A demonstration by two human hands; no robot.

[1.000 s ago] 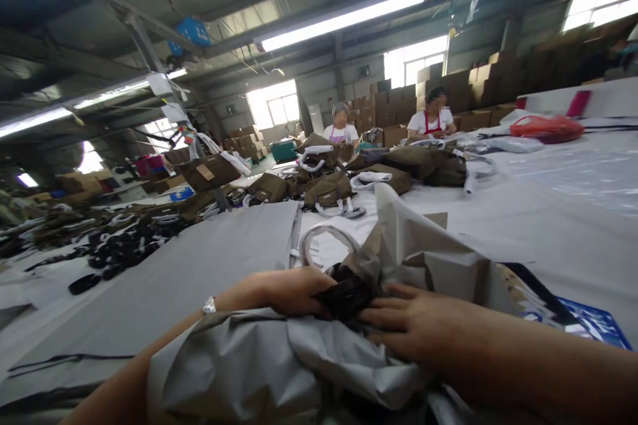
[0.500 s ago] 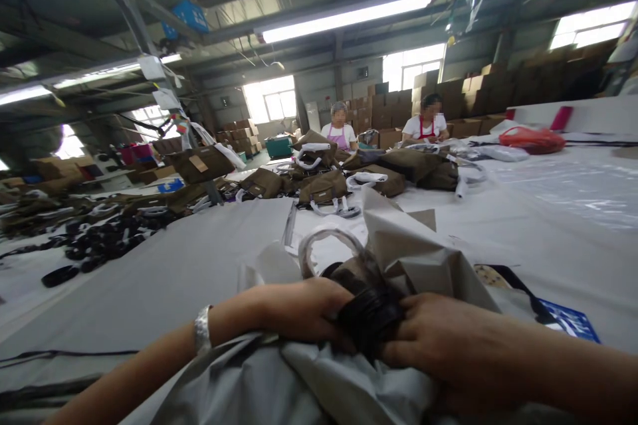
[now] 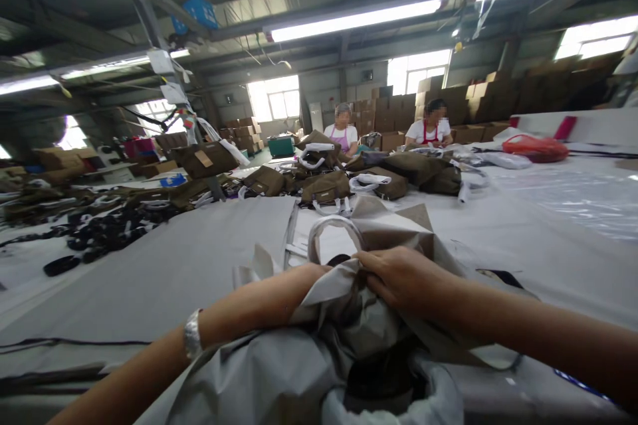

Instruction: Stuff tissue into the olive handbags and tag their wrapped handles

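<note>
A bag's loose grey lining [image 3: 259, 372] is bunched up right in front of me. My right hand [image 3: 401, 279] is closed on an edge of this cloth, thumb and fingers pinching it. Close by on the left, my left hand [image 3: 305, 284] reaches into the folds; its fingers are covered, so their hold cannot be seen. Behind both hands stands a bag handle [image 3: 314, 236] in clear wrapping, with a bit of a black item [image 3: 340, 259] under its arch. Nearest me, a pale, puffy wrapped curve [image 3: 441, 398] surrounds a dark hollow.
Brown bags [image 3: 326, 187] with wrapped handles are heaped across the table. Black coiled straps [image 3: 112, 232] lie at left, beside a metal post. A red plastic bag [image 3: 535, 147] rests at far right. Two people in aprons sit beyond the heap.
The coiled black strap that was between my hands is now mostly out of sight. My right hand has moved up and taken hold of the grey lining, which now covers my left fingers.
</note>
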